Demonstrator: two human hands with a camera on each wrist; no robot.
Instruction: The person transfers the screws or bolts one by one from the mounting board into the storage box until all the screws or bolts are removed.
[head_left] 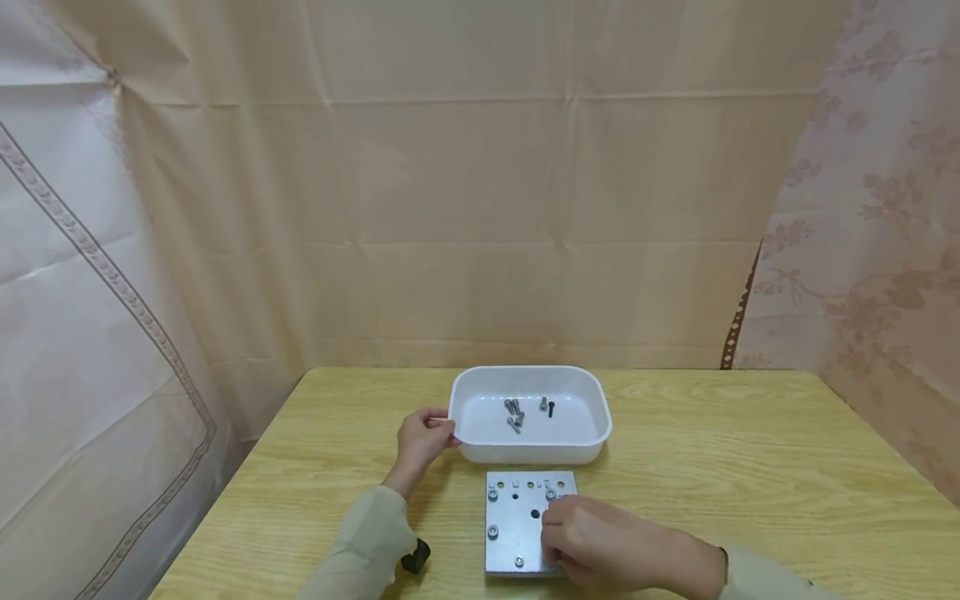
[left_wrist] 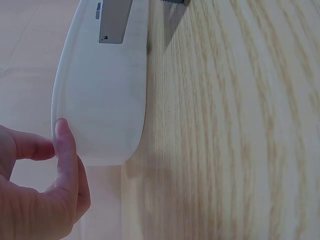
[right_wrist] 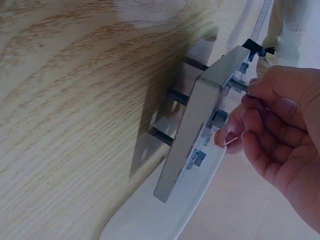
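Observation:
My left hand [head_left: 423, 437] pinches the left rim of a white plastic tray [head_left: 528, 454]; in the left wrist view the thumb lies on the outer wall. Several metal socket-head screws [head_left: 513, 407] and one black screw [head_left: 551, 409] lie in the tray. In front of it, a silver metal plate [head_left: 513, 512] with holes stands raised on legs, as the right wrist view shows. Several socket-head screws [head_left: 492, 532] sit in it. Over the plate's near right part, my right hand [head_left: 600, 537] pinches a screw [right_wrist: 238, 84] between thumb and index finger, at the plate's top face.
The wood-grain table [head_left: 697, 467] reaches back to a beige cloth [head_left: 450, 208] hung behind it. Patterned cloths hang at both sides. A small black device [head_left: 416, 557] is at my left wrist.

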